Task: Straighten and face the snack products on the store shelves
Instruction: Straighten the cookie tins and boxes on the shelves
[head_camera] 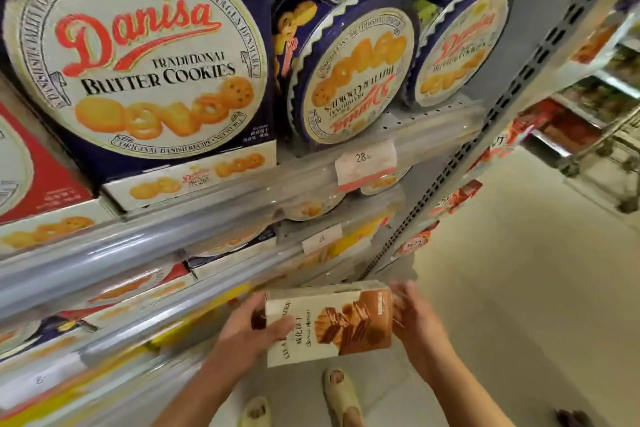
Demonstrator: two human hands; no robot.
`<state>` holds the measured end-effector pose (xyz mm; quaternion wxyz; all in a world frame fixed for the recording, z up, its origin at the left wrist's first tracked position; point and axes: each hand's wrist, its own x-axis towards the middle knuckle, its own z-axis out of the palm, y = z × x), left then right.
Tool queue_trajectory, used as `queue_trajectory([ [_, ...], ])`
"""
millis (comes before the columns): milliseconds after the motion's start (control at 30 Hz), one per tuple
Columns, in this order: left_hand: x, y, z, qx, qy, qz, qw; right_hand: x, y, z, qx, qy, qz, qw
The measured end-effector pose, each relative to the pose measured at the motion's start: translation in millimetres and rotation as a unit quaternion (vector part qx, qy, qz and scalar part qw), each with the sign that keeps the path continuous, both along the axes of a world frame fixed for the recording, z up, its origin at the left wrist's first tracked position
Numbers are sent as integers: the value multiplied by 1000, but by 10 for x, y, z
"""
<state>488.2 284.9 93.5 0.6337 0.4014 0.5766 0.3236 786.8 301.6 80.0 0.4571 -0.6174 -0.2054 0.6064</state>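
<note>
A white and brown wafer box (329,324) is held out in front of the lower shelves, lying sideways. My left hand (254,329) grips its left end and my right hand (414,314) grips its right end. On the top shelf stands a big blue Danisa butter cookie box (138,52), facing front. Beside it a round Danisa tin (349,66) stands on edge with its label upside down. A second round tin (457,38) stands on edge further right, label tilted.
Clear shelf rails with a 28 price tag (365,163) run across the shelf fronts. A red box (38,177) sits at the far left. A grey slotted upright (495,107) ends the shelving. Pale floor (519,288) opens to the right. My sandalled feet (341,392) show below.
</note>
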Motion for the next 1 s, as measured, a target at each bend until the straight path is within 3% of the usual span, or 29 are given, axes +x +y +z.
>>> queue_trajectory([
  [67, 18, -22, 13, 8, 21, 25, 999, 120, 332, -132, -31, 82, -29, 996],
  [267, 131, -114, -20, 11, 87, 163, 983, 371, 1157, -464, -102, 143, -41, 984],
  [433, 629, -309, 223, 26, 93, 255, 962, 436, 1679, -635, -116, 65, 36, 990],
  [633, 986, -725, 227, 15, 105, 330, 938, 365, 2056, -710, -180, 92, 101, 974],
  [833, 1187, -967, 254, -3, 118, 380, 917, 347, 2143, -787, -169, 133, 63, 975],
  [1000, 1275, -1060, 309, 10, 103, 433, 895, 474, 2002, -794, -149, 98, 57, 982],
])
